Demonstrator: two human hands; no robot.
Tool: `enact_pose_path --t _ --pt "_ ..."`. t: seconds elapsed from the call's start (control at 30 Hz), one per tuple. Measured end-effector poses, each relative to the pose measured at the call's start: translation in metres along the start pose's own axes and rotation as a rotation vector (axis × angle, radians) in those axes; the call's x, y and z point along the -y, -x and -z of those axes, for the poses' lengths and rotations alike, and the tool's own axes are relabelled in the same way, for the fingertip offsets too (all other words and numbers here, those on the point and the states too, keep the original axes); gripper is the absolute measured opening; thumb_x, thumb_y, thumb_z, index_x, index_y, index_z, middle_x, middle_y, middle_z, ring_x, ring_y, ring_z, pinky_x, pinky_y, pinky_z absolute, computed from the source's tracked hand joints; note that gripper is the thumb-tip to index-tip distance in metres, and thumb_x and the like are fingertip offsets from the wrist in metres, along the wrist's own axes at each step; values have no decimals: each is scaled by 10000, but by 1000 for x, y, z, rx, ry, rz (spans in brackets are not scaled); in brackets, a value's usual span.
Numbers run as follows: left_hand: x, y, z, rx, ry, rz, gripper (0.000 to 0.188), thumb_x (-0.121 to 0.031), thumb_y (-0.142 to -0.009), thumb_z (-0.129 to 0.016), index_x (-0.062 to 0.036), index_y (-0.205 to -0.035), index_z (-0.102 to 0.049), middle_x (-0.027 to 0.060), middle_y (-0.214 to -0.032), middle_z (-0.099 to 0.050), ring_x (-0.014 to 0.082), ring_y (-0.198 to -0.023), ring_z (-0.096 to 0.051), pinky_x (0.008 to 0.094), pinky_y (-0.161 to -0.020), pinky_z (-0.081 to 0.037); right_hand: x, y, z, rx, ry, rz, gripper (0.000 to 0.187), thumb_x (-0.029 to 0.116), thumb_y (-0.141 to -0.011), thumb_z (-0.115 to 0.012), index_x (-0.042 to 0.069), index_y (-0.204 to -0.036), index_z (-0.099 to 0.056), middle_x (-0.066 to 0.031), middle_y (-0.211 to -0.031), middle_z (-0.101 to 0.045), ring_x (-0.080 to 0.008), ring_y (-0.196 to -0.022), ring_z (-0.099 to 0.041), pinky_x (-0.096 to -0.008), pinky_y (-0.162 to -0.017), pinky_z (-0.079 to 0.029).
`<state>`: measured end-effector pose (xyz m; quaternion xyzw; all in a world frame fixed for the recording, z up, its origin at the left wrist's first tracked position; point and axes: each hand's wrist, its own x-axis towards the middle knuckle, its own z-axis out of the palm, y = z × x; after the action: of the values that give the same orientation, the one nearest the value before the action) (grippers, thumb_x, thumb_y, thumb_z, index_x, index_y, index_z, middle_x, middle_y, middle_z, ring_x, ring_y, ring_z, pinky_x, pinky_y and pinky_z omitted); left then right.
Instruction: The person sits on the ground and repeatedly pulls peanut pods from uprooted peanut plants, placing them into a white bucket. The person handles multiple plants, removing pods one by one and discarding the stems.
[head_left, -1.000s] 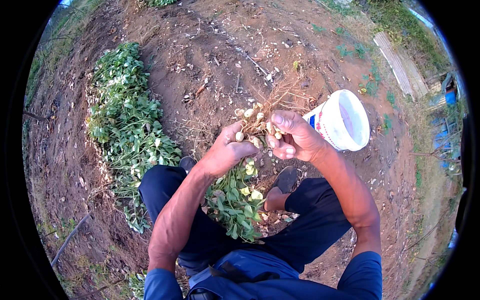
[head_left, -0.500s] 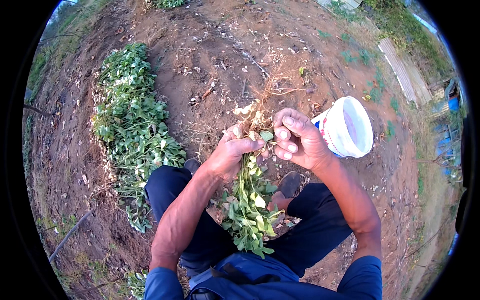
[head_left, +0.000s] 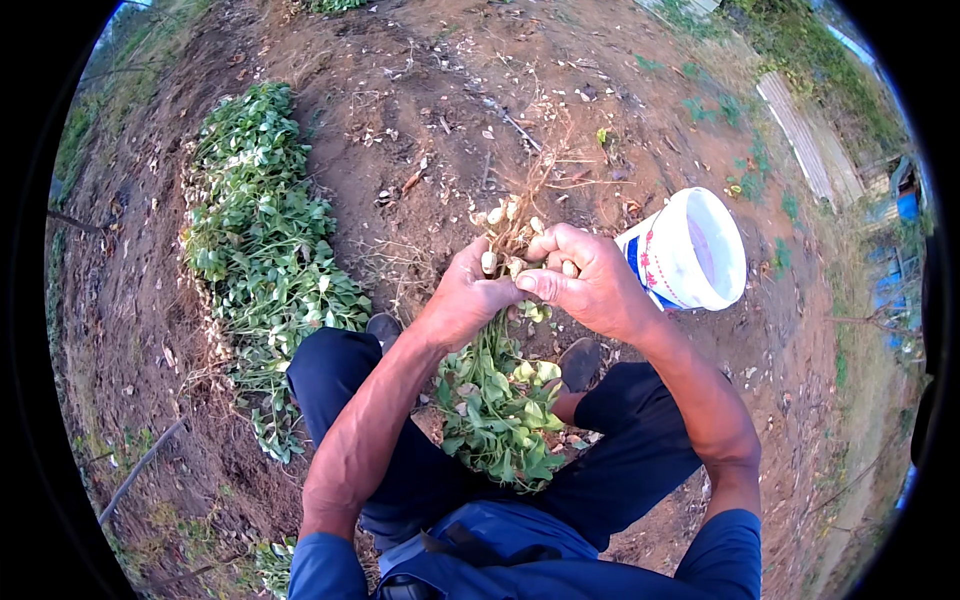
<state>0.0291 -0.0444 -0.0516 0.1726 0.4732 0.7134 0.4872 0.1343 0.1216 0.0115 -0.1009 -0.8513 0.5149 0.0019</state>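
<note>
Between my knees a peanut plant (head_left: 500, 415) hangs with its leaves down and its roots (head_left: 540, 185) pointing away from me. My left hand (head_left: 468, 300) is closed around its stems just below the roots. Pale peanut pods (head_left: 512, 212) cluster at the root end, some beside my left thumb. My right hand (head_left: 598, 285) meets the left at this cluster, its fingers curled and thumb pressed in, with a peanut pod (head_left: 570, 268) showing between them. The fingers partly hide what else it grips.
A white bucket (head_left: 708, 250) with blue and red markings leans tilted on the soil just right of my right hand. Left of my legs lies a long heap of peanut plants (head_left: 265, 220). Corrugated sheets (head_left: 797, 135) lie at the far right, and a stick (head_left: 140, 470) at the lower left.
My right hand has moved left and in against the pods, its thumb now pressed toward my left thumb. The plant has turned slightly, its leaves spreading lower between my knees.
</note>
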Motion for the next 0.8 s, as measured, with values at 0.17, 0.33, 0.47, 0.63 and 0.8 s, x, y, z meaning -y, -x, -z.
enact_pose_path --t 0.17,0.33,0.47,0.63,0.8 --pt "11 -4 -1 54 -138 -88 563 1 -860 -711 -30 -1384 -509 51 -1194 -647 140 -1001 -642 311 -838 -546 -4 2 -4 25 106 19 275 245 -930 -782 5 -1016 -679 12 -719 -611 -42 -673 -511 -271 -584 -429" --pt "-3 6 -4 82 -38 -4 574 9 -836 -739 -30 -1368 -528 49 -1154 -661 135 -982 -653 306 -814 -548 -8 -2 11 175 199 146 265 272 -965 -730 13 -952 -678 -55 -692 -637 -121 -641 -591 -312 -588 -468" --pt "-24 15 -4 71 132 2 575 -1 -806 -777 -9 -1341 -564 56 -1109 -699 132 -921 -684 284 -776 -547 -1 5 26 255 51 117 301 317 -1000 -678 20 -949 -673 -93 -669 -630 -186 -599 -613 -360 -564 -462" --pt "-10 11 5 9 87 -85 462 -48 -823 -775 -26 -1259 -624 45 -1054 -718 129 -913 -687 295 -794 -561 5 6 17 268 81 129 310 323 -1011 -663 22 -940 -654 -82 -672 -634 -184 -583 -613 -362 -553 -462" --pt "-10 17 -7 5 271 3 381 -74 -817 -753 -25 -1176 -636 44 -944 -698 129 -775 -656 279 -622 -532 2 6 18 339 -96 156 353 341 -1038 -627 15 -906 -639 -21 -636 -576 -109 -547 -560 -305 -510 -415"
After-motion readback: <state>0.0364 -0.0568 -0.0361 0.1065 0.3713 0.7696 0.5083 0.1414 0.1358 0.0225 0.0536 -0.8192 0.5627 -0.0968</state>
